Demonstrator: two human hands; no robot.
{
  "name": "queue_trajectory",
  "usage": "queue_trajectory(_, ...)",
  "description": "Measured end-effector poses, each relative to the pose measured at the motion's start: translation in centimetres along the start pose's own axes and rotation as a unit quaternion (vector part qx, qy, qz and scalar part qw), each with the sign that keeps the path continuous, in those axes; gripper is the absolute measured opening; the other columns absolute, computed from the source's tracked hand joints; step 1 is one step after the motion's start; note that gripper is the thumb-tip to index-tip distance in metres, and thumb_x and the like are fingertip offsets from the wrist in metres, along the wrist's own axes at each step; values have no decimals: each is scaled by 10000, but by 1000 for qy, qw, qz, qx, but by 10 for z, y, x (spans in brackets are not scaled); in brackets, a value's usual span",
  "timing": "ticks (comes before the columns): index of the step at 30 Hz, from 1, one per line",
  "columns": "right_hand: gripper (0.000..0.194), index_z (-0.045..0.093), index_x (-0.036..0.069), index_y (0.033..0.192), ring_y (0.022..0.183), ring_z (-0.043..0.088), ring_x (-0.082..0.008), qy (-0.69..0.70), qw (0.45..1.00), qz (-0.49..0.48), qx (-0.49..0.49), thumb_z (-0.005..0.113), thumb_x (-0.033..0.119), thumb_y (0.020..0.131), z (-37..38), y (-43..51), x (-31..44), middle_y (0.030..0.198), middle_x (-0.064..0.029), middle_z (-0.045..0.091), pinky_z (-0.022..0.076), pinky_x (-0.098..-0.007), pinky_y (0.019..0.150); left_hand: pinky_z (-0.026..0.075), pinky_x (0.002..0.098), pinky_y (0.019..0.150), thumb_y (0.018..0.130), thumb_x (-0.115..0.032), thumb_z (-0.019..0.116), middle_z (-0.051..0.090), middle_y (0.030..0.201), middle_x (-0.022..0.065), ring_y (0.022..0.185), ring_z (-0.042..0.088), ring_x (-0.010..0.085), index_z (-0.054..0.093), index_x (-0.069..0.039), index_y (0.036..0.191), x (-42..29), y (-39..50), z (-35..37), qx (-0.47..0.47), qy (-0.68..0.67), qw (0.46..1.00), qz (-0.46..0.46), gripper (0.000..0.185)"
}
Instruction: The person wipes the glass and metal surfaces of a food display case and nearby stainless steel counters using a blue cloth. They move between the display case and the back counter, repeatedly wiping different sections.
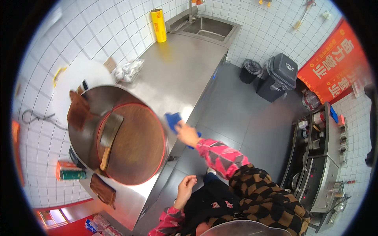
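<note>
My right hand (pixel 187 134), in a pink patterned sleeve, holds a blue cloth (pixel 172 121) over the front edge of the stainless steel counter (pixel 180 62). Nearer my body, my left hand (pixel 185 188) is raised with loosely bent fingers and nothing visible in it. To the left of the cloth, a large round metal pan (pixel 103 94) holds a round wooden chopping block (pixel 138 147) with a red rim band. A cleaver (pixel 111 129) with a wooden handle lies on the block. A brown cloth (pixel 79 110) hangs over the pan's rim.
A brown folded cloth or pouch (pixel 102 190) and a green can (pixel 73 174) are beside the pan. Farther along are a plastic-wrapped bundle (pixel 129 70), a yellow cylinder (pixel 159 26) and a sink (pixel 209 28). Two black bins (pixel 277 76) stand on the floor; equipment shelves (pixel 316 141) are at right.
</note>
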State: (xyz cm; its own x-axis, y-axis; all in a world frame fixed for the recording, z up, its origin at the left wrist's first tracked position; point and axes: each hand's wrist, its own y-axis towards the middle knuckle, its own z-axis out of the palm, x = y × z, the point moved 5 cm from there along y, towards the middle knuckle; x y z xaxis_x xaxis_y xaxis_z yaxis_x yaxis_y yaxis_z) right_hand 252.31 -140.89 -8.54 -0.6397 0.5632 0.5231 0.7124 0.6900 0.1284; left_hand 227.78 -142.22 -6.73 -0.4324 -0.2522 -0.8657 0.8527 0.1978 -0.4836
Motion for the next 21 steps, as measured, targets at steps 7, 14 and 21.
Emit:
queue_trajectory(7, 426, 556, 159, 1192, 811, 584, -271, -110, 978, -157, 77, 513, 115, 770, -1, 49, -53, 998, -118, 469, 532, -362, 595, 470, 245, 786, 916, -121, 527, 628, 934, 68, 856, 589, 119, 576, -5, 1076, -33, 76, 64, -24, -9, 1000, 6, 203)
queue_trajectory(14, 440, 525, 185, 1230, 875, 579, -288, -201, 979, 3, 36, 496, 109, 798, -91, 149, -226, 1046, -102, 478, 533, -390, 672, 463, 246, 795, 922, -129, 517, 618, 960, 69, 878, 581, 127, 574, -3, 1088, -69, 180, 67, -54, -18, 998, -8, 216)
queue_trajectory(21, 446, 514, 204, 1237, 884, 582, -324, -243, 962, 123, 9, 506, 121, 799, -146, 255, -363, 1061, -116, 479, 523, -433, 687, 464, 249, 799, 921, -127, 514, 613, 954, 68, 881, 582, 126, 574, 1, 1075, -144, 327, 84, -13, -66, 997, 21, 210)
